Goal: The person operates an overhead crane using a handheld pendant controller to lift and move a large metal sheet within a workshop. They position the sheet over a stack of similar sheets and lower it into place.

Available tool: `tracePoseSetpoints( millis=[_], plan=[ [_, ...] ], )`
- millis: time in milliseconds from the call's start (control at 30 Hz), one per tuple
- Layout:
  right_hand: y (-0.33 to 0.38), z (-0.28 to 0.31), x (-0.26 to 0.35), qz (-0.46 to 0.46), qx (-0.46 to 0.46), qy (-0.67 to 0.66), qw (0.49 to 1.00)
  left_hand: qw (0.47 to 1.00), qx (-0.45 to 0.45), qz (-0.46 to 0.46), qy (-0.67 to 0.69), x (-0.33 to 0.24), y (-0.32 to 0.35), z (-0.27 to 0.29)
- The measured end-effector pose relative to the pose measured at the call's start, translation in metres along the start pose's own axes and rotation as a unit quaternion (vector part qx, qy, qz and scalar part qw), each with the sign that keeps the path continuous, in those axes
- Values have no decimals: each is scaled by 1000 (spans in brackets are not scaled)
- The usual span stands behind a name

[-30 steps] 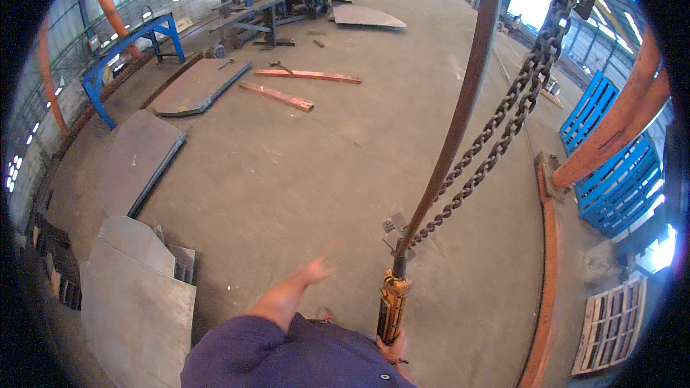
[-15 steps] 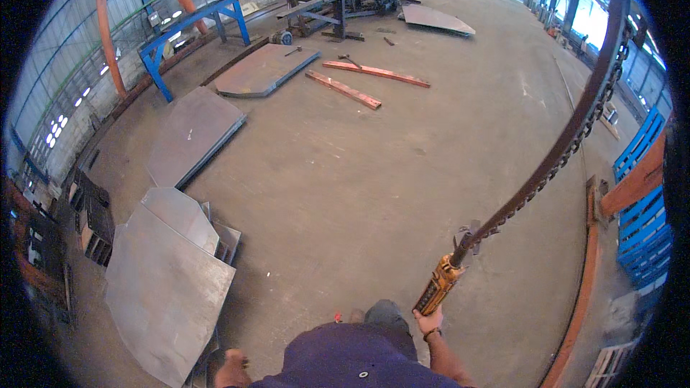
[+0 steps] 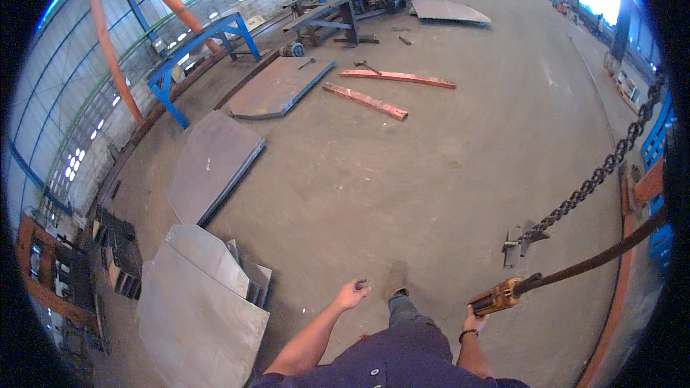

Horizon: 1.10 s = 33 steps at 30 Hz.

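Note:
My right hand, with a dark band at the wrist, is closed around a yellow pendant control. A thick dark cable runs from the control up to the right. Beyond it a heavy chain slopes down to a grey metal fitting; whether this rests on the floor or hangs just above it I cannot tell. My left hand is out in front of my body, fingers loosely bent and apart, with nothing visible in it. The large steel plates to its left are apart from it.
More steel plates lie along the left side. Two reddish beams are on the floor ahead. A blue trestle and a dark machine frame stand farther off. An orange rail edges the right side.
My left hand has swung forward and right from beside the plates. The pendant control in my right hand has tipped towards the right, and the chain now shows apart from the cable.

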State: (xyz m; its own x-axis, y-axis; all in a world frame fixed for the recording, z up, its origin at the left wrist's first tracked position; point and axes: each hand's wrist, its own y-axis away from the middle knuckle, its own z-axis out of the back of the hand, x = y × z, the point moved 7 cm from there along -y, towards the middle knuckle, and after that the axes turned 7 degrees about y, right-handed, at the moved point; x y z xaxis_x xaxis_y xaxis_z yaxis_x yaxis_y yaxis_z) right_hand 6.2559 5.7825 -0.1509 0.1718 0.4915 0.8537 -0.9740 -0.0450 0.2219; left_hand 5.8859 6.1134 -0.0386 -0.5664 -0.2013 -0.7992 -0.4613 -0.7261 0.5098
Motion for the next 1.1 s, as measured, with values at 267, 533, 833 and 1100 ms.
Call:
tracePoseSetpoints(
  millis=[267,533,833,1100],
  plan=[
    [-53,-183,31,20,285,480,829,962,-104,213,-137,113,-55,166],
    [-14,-425,268,195,476,400,759,872,-308,316,213,184,-17,175],
    [-71,-638,437,221,453,460,731,891,-152,417,94,174,-161,192],
    [-131,-732,512,135,375,393,829,918,-171,357,-2,58,-456,493]
  ],
)
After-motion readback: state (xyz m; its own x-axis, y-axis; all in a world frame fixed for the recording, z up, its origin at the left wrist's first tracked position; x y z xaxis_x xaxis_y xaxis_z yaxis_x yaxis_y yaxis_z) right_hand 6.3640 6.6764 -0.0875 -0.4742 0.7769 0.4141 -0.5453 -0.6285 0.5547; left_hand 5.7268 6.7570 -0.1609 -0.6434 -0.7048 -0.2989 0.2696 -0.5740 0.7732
